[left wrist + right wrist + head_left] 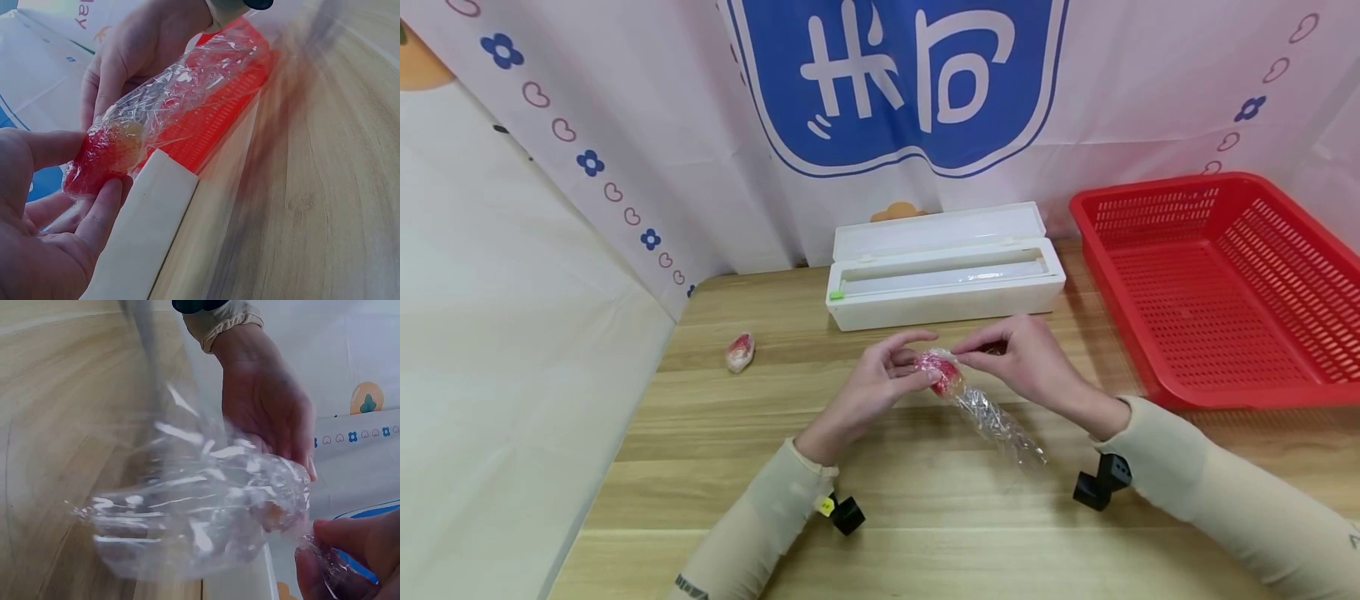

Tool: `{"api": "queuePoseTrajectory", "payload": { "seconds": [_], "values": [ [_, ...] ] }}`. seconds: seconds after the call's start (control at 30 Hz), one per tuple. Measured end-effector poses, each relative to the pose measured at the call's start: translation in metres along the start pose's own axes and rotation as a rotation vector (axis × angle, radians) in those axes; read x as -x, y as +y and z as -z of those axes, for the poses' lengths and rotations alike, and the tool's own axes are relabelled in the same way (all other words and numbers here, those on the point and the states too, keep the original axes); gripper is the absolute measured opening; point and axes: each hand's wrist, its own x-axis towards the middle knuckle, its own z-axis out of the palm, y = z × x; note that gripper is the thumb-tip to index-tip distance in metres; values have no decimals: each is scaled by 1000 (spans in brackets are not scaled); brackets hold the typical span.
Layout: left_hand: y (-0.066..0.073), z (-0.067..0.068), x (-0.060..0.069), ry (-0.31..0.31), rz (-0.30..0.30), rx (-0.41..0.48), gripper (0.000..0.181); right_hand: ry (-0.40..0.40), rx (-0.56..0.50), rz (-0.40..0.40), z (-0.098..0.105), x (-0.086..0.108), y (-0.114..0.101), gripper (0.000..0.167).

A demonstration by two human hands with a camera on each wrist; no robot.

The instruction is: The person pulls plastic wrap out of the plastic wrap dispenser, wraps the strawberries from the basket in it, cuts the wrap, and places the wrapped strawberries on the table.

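In front of the white box, my left hand (880,371) holds a small red-and-yellow fruit-like piece (115,150) between thumb and fingers. Clear cling film (1000,421) is around the piece, and a long crumpled tail of it trails toward the lower right. With thumb and forefinger, my right hand (1030,362) pinches a gathered end of the film beside the piece. The right wrist view shows that twisted end (322,556) in the fingers, while the loose film spreads out wide. Exactly what fruit it is, I cannot tell.
A red-and-white film-wrapped piece (741,352) lies on the wooden table (700,467) at left. Behind my hands stands a long white cling film box (947,304), its lid raised. A red plastic basket (1157,367) is at right. Something dark red (996,347) shows partly behind my right hand.
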Motion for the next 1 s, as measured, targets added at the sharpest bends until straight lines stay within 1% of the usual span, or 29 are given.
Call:
{"api": "queuePoseTrajectory", "payload": {
  "seconds": [0.1, 0.17, 0.33, 0.47, 0.57, 0.73, 0.87, 0.93, 1.0],
  "values": [
    [0, -1, -1, -5, 8, -4, 49, 7, 11, 2, -1, 1, -3, 13],
    [0, -2, -1, -7, 6, -10, 45, 13, 23, 4, -1, 2, -6, 13],
    [-1, -3, -2, 16, -37, -31, 35, 24, 69, 10, 0, 3, -9, 14],
    [0, -5, -4, 39, -47, -57, 33, 22, 69, 20, 0, 3, -10, 15],
    [0, -5, -4, 40, -50, -87, 33, 9, 56, 24, 0, 3, -10, 15],
    [-2, -5, -4, 36, -77, -130, 34, -59, -13, -4, 4, 2, -13, 16],
    [-3, -4, -4, 54, -87, -137, 35, -140, -140, -74, 10, 3, -16, 20],
    [-3, -3, -3, 67, -82, -127, 36, -177, -211, -106, 14, 4, -16, 24],
    [-2, -3, -3, 76, -77, -118, 38, -212, -266, -117, 17, 5, -16, 28]
  ]
}}
